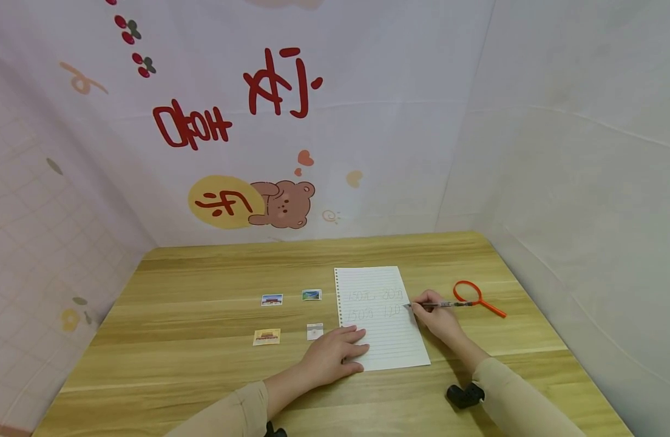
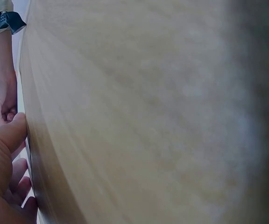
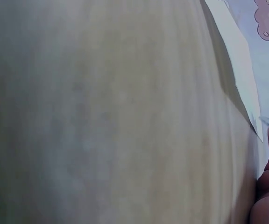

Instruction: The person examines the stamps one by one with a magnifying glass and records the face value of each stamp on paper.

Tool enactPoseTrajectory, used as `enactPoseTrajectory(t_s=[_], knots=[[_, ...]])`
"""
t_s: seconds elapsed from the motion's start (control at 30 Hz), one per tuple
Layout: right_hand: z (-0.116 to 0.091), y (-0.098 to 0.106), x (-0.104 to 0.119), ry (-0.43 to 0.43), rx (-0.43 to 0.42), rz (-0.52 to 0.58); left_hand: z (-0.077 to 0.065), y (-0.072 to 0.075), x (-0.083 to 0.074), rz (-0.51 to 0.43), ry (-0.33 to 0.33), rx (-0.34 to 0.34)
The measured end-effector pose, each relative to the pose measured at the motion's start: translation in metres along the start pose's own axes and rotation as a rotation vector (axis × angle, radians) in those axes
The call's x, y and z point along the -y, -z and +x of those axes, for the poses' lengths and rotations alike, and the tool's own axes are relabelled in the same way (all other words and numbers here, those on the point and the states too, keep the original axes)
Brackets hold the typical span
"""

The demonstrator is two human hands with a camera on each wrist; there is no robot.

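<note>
A lined sheet of paper [image 1: 386, 346] with punched holes down its left edge lies on the table, bearing handwritten numbers and characters in its upper half. My right hand [image 1: 436, 315] pinches a pen [image 1: 444, 304], its tip at the sheet's right side beside the writing. In the right wrist view the pen tip [image 3: 266, 120] shows close to the paper [image 3: 239, 70]. My left hand [image 1: 335, 355] rests with spread fingers on the sheet's lower left edge. The left wrist view shows the left thumb [image 2: 14, 130] lying along the paper's edge.
Left of the sheet lie several small picture stamps: a blue one [image 1: 272, 300], a green one [image 1: 312, 295], a yellow one [image 1: 266, 337] and a grey one [image 1: 315, 331]. A red-framed magnifying glass [image 1: 480, 298] lies to the right. White printed cloth [image 1: 395, 152] walls in the wooden table [image 1: 204, 291].
</note>
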State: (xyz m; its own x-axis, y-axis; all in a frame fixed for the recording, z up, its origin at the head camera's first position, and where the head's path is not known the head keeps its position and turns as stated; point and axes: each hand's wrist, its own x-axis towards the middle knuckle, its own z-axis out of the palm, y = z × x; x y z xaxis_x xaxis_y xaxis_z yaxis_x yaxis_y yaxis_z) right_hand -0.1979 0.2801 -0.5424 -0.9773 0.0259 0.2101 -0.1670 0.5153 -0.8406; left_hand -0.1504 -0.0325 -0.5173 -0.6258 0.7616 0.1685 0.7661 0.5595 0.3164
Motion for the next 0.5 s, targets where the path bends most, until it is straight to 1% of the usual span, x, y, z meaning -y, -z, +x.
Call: enactPoseTrajectory(t_s=[0.1,0.33,0.5], knots=[[0.0000,0.0004,-0.0002,-0.009,-0.001,0.005,0.0001,-0.0001,-0.0003,-0.005,0.003,0.007],[-0.0005,-0.0011,0.0012,-0.010,0.075,-0.003,0.0004,-0.0001,-0.0003,-0.005,-0.001,0.006],[0.0000,-0.0005,0.0003,-0.003,0.042,-0.005,0.0003,0.0007,-0.0006,-0.001,0.011,0.017]])
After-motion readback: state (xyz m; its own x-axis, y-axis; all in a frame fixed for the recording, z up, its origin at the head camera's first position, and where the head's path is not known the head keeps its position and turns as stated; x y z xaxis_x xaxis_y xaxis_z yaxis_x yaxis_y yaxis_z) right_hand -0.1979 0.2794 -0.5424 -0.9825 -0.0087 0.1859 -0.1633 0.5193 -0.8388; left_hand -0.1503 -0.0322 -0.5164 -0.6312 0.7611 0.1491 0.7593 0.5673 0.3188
